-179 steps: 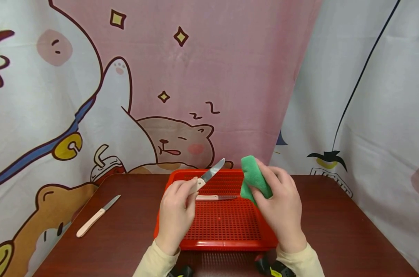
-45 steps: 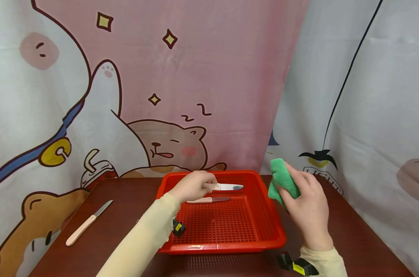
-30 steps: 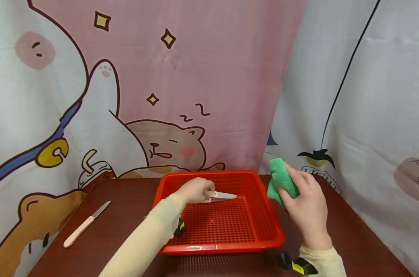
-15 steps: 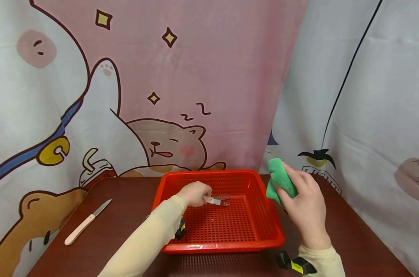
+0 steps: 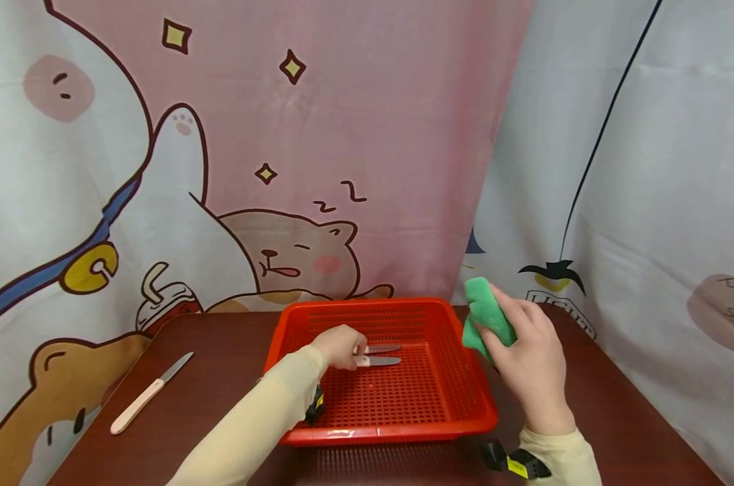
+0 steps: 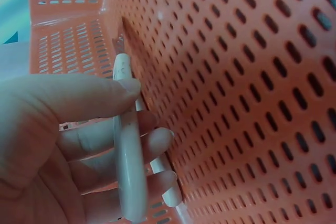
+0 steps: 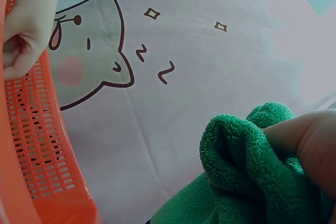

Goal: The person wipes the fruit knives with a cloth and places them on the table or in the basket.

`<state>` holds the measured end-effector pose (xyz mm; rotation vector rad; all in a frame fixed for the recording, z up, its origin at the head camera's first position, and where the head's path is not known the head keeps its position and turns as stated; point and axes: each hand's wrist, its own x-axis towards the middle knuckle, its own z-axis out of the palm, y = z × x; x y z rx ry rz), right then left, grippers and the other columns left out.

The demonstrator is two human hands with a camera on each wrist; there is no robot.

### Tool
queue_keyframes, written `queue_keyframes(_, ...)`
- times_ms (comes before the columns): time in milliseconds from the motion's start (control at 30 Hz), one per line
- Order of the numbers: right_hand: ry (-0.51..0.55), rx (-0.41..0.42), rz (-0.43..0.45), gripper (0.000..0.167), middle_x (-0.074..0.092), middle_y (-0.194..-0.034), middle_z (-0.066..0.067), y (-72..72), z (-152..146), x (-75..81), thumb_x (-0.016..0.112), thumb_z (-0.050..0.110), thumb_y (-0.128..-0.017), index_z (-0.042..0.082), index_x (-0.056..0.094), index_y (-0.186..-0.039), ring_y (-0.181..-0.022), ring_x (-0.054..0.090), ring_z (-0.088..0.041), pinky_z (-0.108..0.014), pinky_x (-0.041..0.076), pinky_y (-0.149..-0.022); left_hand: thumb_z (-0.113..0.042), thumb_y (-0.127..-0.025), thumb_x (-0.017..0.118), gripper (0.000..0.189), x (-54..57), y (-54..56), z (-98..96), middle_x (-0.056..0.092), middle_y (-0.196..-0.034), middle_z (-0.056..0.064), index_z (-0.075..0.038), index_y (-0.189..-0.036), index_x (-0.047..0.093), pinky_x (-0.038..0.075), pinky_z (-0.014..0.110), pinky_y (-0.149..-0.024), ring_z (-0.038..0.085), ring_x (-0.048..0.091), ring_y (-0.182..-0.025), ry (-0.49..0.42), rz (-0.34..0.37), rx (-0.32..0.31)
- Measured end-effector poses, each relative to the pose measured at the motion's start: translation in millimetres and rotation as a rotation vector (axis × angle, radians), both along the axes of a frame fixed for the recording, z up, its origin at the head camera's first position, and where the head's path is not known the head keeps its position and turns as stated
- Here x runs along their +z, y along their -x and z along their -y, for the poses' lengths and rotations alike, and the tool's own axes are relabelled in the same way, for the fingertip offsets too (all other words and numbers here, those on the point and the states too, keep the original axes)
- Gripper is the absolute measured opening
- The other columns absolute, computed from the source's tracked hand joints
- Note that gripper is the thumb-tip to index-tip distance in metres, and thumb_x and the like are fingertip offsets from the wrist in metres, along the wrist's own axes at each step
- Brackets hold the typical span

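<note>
My left hand (image 5: 341, 345) reaches into the red basket (image 5: 391, 433) and pinches a small knife (image 5: 384, 362) by its pale handle, low over the basket floor. In the left wrist view the thumb lies on that knife handle (image 6: 131, 166), with the fingers on its other side. Just behind it, a second knife (image 5: 385, 348) lies in the basket; its handle is partly hidden by my fingers. To the right of the basket, my right hand (image 5: 533, 364) grips a folded green cloth (image 5: 490, 316), raised above the table. Its fluffy folds show in the right wrist view.
A third pale-handled knife (image 5: 152, 393) lies on the dark wooden table (image 5: 221, 378), left of the basket, blade pointing away. Behind the table hangs a cartoon-printed curtain (image 5: 391, 135). The basket has raised, perforated walls.
Six seconds ago my left hand held the knife up beside the cloth. Since then it has lowered the knife into the basket, in front of the other one. The right hand moved right with the cloth.
</note>
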<state>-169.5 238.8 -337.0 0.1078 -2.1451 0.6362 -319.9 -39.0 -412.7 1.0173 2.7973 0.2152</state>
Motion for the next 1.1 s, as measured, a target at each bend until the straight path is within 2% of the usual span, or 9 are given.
queue_keyframes(267, 0.002, -0.002, 0.01, 0.062, 0.061, -0.112, -0.017, 0.0, 1.1, 0.6, 0.08, 0.004, -0.077, 0.017, 0.063, -0.136, -0.096, 0.056, -0.036, -0.053, 0.045, -0.073, -0.019, -0.086, 0.078, 0.015, -4.0, 1.7, 0.2, 0.065, -0.082, -0.01, -0.019, -0.077, 0.066, 0.042, 0.027, -0.058, 0.01, 0.048, -0.062, 0.0, -0.011, -0.017)
queue_keyframes(567, -0.002, -0.001, -0.006, 0.061, 0.061, -0.111, -0.019, 0.5, 1.3, 0.7, 0.081, 0.004, -0.077, 0.015, 0.063, -0.134, -0.095, 0.055, -0.037, -0.054, 0.045, -0.073, -0.02, -0.085, 0.079, 0.017, -7.4, 2.6, 0.2, 0.062, -0.078, -0.011, -0.02, -0.075, 0.065, 0.04, 0.026, -0.056, 0.009, 0.046, -0.061, 0.001, -0.028, -0.014)
queue_keyframes(800, 0.0, -0.002, -0.002, 0.061, 0.061, -0.111, -0.019, -0.1, 2.0, 0.9, 0.081, 0.003, -0.077, 0.015, 0.063, -0.134, -0.095, 0.056, -0.037, -0.054, 0.045, -0.073, -0.019, -0.084, 0.079, 0.015, -5.0, -0.1, 0.4, 0.063, -0.078, -0.01, -0.019, -0.075, 0.067, 0.041, 0.026, -0.056, 0.01, 0.047, -0.061, 0.003, -0.03, -0.016)
queue_keyframes(967, -0.002, 0.0, -0.007, 0.062, 0.061, -0.111, -0.019, -0.5, 1.7, 1.4, 0.081, 0.003, -0.077, 0.015, 0.063, -0.134, -0.096, 0.055, -0.037, -0.054, 0.045, -0.073, -0.029, -0.086, 0.079, 0.017, -1.9, -3.4, 1.8, 0.072, -0.095, -0.009, -0.019, -0.076, 0.068, 0.046, 0.028, -0.058, 0.008, 0.059, -0.071, -0.019, -0.046, -0.044)
queue_keyframes(1100, 0.0, 0.002, -0.007, 0.062, 0.061, -0.111, -0.019, -0.9, 1.4, 1.3, 0.081, 0.003, -0.076, 0.015, 0.063, -0.135, -0.095, 0.055, -0.037, -0.054, 0.045, -0.073, -0.034, -0.086, 0.078, 0.016, 1.9, -4.6, 2.2, 0.072, -0.102, -0.009, -0.019, -0.091, 0.074, 0.051, 0.03, -0.065, 0.009, 0.064, -0.081, -0.02, -0.042, -0.043)
